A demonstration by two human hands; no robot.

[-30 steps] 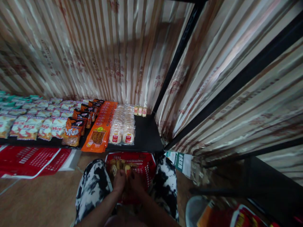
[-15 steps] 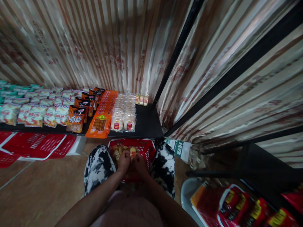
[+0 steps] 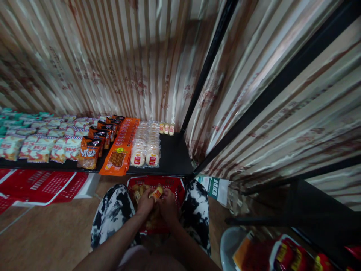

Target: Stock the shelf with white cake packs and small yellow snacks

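Your left hand and right hand together pinch a small yellow snack packet above the red plastic mesh basket, which holds more such packets.

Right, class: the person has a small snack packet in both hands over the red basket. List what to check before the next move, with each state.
1. Small packet held: ok, the left hand and right hand meet on it.
2. Red basket steady between the knees: ok.
3. More packets in the basket: ok, several show.
4. Bare space on the black shelf: ok, right of the white round cakes.
5. Three matching packets at the shelf's back: ok.
6. Packet's label: cannot tell, blurred.
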